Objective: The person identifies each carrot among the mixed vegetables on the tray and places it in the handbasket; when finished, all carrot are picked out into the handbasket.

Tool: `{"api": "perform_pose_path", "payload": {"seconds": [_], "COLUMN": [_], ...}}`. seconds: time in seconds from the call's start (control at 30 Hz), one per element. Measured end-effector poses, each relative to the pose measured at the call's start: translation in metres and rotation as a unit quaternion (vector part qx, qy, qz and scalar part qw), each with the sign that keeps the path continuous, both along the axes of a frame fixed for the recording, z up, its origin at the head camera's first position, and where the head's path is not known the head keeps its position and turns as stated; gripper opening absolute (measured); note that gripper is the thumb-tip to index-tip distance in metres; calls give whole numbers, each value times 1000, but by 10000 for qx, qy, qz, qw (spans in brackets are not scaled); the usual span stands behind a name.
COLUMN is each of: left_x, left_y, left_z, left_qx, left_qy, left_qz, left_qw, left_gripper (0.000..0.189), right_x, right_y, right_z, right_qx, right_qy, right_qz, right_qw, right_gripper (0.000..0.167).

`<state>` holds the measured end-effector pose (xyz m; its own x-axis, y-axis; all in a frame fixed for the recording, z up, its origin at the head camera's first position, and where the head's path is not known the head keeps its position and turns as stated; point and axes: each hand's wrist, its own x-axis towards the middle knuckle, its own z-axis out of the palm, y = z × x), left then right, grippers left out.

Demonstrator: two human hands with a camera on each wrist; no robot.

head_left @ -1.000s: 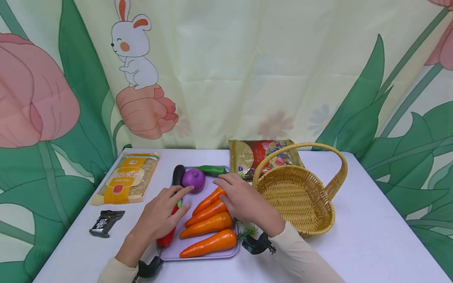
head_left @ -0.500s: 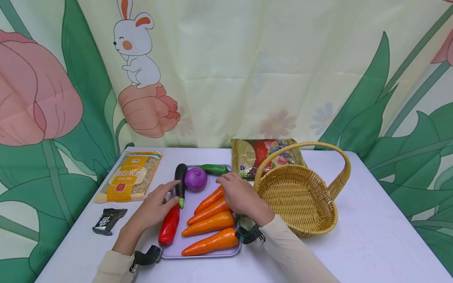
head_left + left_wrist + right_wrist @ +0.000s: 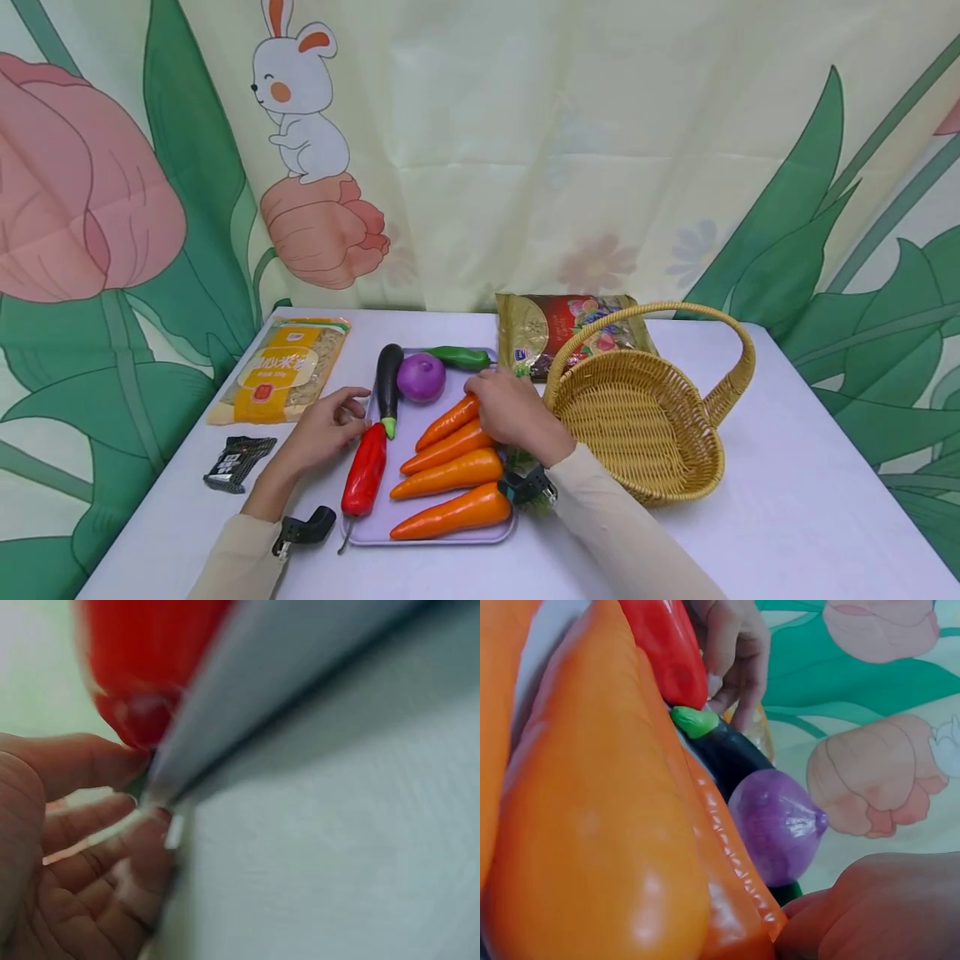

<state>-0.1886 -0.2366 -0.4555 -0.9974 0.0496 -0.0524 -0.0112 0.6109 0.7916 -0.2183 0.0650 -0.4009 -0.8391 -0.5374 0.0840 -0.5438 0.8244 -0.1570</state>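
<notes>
A lilac tray (image 3: pixel 427 542) carries several orange carrots (image 3: pixel 450 475), a red pepper (image 3: pixel 365 475), a black eggplant (image 3: pixel 388 379), a purple onion (image 3: pixel 422 377) and a green chili (image 3: pixel 461 358). My left hand (image 3: pixel 326 427) pinches the tray's left rim beside the pepper's end, thumb on the near side and fingers bent at the edge; the left wrist view shows the thumb (image 3: pixel 97 761) just under the red pepper. At the rearmost carrot (image 3: pixel 450 421), my right hand (image 3: pixel 513 408) grips the thick end with curled fingers. The thumb is hidden in the head view.
Right of the tray stands a wicker basket (image 3: pixel 637 417) with a tall handle. A red and gold bag (image 3: pixel 573 325) lies behind it. A yellow food pack (image 3: pixel 281 371) and a small black packet (image 3: pixel 238 462) lie at left. A printed curtain (image 3: pixel 480 167) hangs behind.
My left hand has moved back and left from over the eggplant and pepper to the tray's left rim. The right hand has lowered and its fingers have curled at the rearmost carrot.
</notes>
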Motion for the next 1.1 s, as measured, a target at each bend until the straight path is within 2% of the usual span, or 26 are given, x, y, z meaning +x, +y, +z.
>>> {"api": "perform_pose_path", "payload": {"seconds": [0.23, 0.47, 0.67, 0.87, 1.1], "left_x": [-5, -4, -3, -2, -1], "left_y": [-4, -4, -1, -1, -3], "left_z": [-11, -15, -16, -15, -15], "left_qx": [170, 439, 440, 414, 388], "left_qy": [98, 87, 108, 107, 137], "left_qz": [90, 222, 294, 287, 323], "left_qw": [9998, 9988, 9985, 9987, 9986], "left_gripper": [49, 50, 48, 47, 46], "right_x": [-6, -10, -10, -7, 0], "right_y": [-3, -3, 0, 2, -1], "right_z": [-2, -13, -17, -15, -6], "right_qx": [55, 209, 210, 223, 331], "right_qy": [6, -87, 59, 9, 11], "right_qz": [-21, -83, -10, 28, 126], "right_qw": [10000, 9997, 9998, 9997, 9994], "right_gripper": [34, 39, 38, 43, 47]}}
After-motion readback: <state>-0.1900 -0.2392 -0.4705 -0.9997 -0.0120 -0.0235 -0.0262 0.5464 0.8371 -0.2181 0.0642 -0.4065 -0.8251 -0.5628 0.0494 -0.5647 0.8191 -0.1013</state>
